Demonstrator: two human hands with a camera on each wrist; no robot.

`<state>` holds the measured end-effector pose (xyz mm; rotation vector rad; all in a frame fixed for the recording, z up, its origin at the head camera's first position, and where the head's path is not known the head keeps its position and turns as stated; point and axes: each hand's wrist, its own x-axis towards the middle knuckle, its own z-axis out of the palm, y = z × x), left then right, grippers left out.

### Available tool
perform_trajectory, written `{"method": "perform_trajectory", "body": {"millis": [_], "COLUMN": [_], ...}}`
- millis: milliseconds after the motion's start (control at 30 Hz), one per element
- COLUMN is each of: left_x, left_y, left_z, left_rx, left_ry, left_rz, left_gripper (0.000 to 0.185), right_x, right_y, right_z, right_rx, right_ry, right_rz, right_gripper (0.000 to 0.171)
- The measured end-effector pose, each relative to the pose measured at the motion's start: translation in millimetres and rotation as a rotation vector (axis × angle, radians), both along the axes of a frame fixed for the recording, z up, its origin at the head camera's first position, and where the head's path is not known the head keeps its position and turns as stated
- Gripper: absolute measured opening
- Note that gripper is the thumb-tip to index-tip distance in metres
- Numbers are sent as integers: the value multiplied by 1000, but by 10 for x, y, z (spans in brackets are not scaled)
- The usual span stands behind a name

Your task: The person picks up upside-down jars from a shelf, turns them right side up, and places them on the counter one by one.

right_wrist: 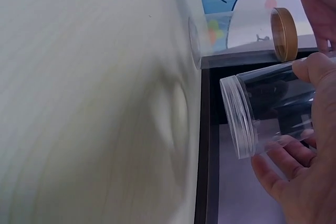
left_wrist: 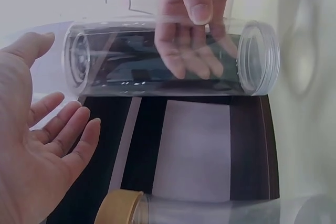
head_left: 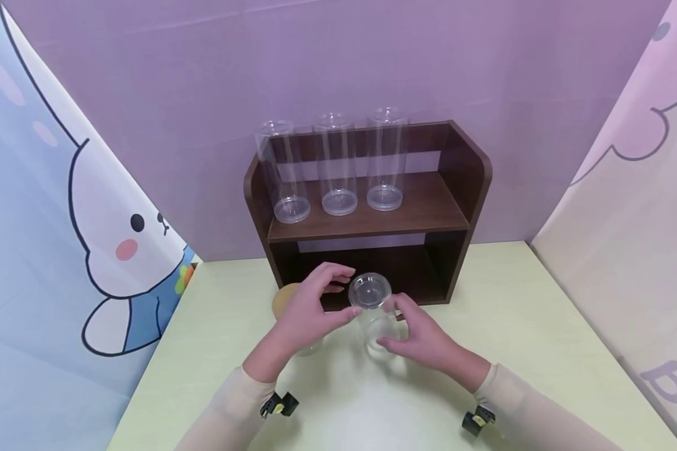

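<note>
- The right hand (head_left: 423, 338) grips a clear plastic jar (head_left: 372, 310) around its lower body, fingers curled behind the wall and thumb across the front; in the left wrist view those fingers (left_wrist: 184, 56) show through the transparent side.
- The jar stands over the pale green table (head_left: 541, 351), its closed end facing up toward the head camera and its threaded open mouth (right_wrist: 236, 116) pointing down.
- The left hand (head_left: 310, 310) holds nothing: fingers spread and relaxed, fingertips just beside the jar's upper end, palm (left_wrist: 26, 145) facing it.
- Behind the left hand's fingers a second clear jar with a tan lid (head_left: 284, 300) stands on the table.
- Beyond both hands is a dark wooden shelf (head_left: 462, 188) carrying three more tall clear jars (head_left: 338, 166) on its upper board.
- The held jar looks light, stiff and thin-walled, probably smooth and a little slippery; a wrap around mid-body seems safest, since squeezing near the open rim could flex it.
</note>
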<state>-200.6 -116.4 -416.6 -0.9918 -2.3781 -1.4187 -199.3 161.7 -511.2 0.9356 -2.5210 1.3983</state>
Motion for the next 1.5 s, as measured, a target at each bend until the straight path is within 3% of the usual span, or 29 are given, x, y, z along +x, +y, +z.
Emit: {"method": "perform_trajectory", "body": {"millis": [300,833,1500], "left_x": [38,33,43], "left_y": [65,129,109], "left_z": [-16,-97,-100], "left_rx": [-21,-51,-78], "left_ry": [-68,-111,-152], "left_rz": [-31,-23,-5], "left_gripper": [71,76,79], "right_x": [36,60,41], "right_y": [-42,-82,-70], "right_z": [16,59,100], "right_rx": [19,35,67], "right_ry": [28,32,50], "right_rz": [28,39,45], "right_gripper": [59,66,72]}}
